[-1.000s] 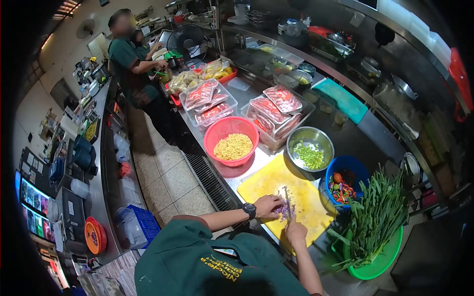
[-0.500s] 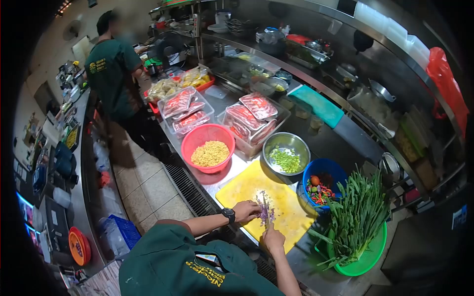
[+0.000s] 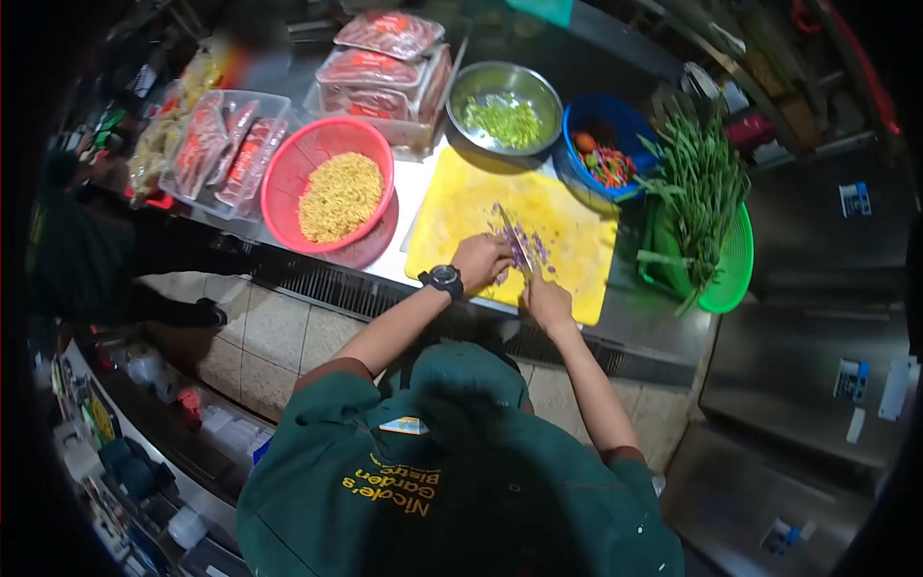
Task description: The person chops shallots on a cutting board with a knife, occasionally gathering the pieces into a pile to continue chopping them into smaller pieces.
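Observation:
On the yellow cutting board [image 3: 452, 207], my right hand [image 3: 550, 305] grips the handle of a knife [image 3: 514, 240], its blade angled away from me across the board. Close to the left of the blade, my left hand [image 3: 482, 262] has curled fingers resting on purple pieces that look like red onion. Chopped red onion [image 3: 538, 248] lies scattered around the blade. Just past the board sits a steel bowl [image 3: 463, 139] of chopped green pieces. The onion under my left fingertips is mostly hidden.
A red colander [image 3: 279, 197] of yellow granules stands left of the board. Behind are plastic tubs [image 3: 423, 130] of packed meat. Rightward are a blue bowl [image 3: 574, 173] with chillies and a green basket [image 3: 735, 274] of leafy greens. Another person [image 3: 82, 240] stands at far left.
My view has tilted down and turned, so the counter sits higher in the picture. Both hands stay at the board; the knife remains in the right one among the onion pieces.

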The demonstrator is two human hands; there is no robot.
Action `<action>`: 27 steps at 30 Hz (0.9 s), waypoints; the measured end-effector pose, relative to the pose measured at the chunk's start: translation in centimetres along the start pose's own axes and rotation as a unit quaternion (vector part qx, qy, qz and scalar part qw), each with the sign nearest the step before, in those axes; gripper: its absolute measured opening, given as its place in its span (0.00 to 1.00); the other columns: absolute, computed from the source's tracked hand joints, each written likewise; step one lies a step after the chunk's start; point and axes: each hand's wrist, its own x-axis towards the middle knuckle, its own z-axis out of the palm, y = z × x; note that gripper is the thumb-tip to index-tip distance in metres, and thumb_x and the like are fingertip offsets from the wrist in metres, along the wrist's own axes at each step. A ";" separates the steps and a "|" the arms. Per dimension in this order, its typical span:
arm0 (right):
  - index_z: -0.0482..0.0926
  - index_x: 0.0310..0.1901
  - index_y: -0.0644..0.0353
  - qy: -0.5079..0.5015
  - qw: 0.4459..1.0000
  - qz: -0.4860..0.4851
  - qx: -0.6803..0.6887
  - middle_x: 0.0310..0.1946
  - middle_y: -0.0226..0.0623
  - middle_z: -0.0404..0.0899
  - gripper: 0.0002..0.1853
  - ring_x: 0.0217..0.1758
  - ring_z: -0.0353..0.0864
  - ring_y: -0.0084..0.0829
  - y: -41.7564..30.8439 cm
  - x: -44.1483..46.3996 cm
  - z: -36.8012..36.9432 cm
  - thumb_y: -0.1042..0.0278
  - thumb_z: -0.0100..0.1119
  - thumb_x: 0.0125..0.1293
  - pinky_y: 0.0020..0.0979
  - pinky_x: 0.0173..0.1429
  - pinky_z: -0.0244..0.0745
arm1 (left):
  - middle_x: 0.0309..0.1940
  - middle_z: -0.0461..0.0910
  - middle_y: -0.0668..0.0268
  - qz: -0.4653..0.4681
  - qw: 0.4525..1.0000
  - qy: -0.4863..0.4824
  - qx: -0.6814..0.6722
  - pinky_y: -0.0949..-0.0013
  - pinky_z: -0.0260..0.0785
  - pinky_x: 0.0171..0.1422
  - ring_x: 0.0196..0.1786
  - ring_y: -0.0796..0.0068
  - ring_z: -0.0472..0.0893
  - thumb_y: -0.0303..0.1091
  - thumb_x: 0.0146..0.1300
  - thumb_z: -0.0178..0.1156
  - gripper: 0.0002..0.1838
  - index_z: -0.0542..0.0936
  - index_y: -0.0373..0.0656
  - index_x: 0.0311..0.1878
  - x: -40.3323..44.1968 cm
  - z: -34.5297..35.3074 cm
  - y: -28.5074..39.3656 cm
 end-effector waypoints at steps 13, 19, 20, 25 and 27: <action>0.70 0.66 0.64 -0.010 0.996 0.081 -0.027 0.33 0.54 0.87 0.27 0.36 0.89 0.53 -3.9 -0.9 0.5 0.57 0.56 0.71 0.53 0.42 0.83 | 0.40 0.88 0.65 0.017 1.000 -0.012 -0.008 0.60 0.80 0.49 0.45 0.59 0.86 0.42 0.63 0.69 0.10 0.92 0.49 0.41 -1.0 -0.7 -0.8; 0.70 0.62 0.64 0.024 0.998 0.050 -0.034 0.32 0.52 0.87 0.23 0.36 0.90 0.51 -4.2 0.5 1.3 0.61 0.55 0.71 0.48 0.39 0.84 | 0.39 0.88 0.67 0.112 0.990 -0.064 0.058 0.58 0.79 0.46 0.42 0.59 0.85 0.40 0.64 0.67 0.07 0.89 0.50 0.38 0.2 -0.3 -1.8; 0.70 0.62 0.64 0.037 0.997 0.061 -0.024 0.32 0.52 0.87 0.23 0.36 0.90 0.51 -3.9 0.5 0.5 0.61 0.55 0.71 0.48 0.39 0.84 | 0.39 0.88 0.67 0.128 0.987 -0.071 0.065 0.58 0.79 0.46 0.42 0.59 0.85 0.40 0.64 0.67 0.07 0.89 0.50 0.38 0.8 -0.3 -2.1; 0.71 0.57 0.64 0.029 0.998 0.050 -0.011 0.32 0.51 0.87 0.17 0.35 0.90 0.49 -4.3 1.7 1.5 0.65 0.54 0.71 0.48 0.38 0.83 | 0.35 0.87 0.61 0.136 0.985 -0.103 0.015 0.56 0.79 0.47 0.40 0.54 0.85 0.37 0.63 0.68 0.07 0.88 0.46 0.40 1.3 -0.4 -3.4; 0.71 0.59 0.64 0.044 0.998 0.038 -0.003 0.36 0.50 0.89 0.17 0.38 0.91 0.44 -4.8 2.4 2.0 0.67 0.54 0.72 0.43 0.38 0.84 | 0.35 0.86 0.58 0.126 0.984 -0.122 0.006 0.56 0.79 0.47 0.39 0.53 0.85 0.36 0.63 0.68 0.07 0.87 0.43 0.40 1.4 -0.7 -3.0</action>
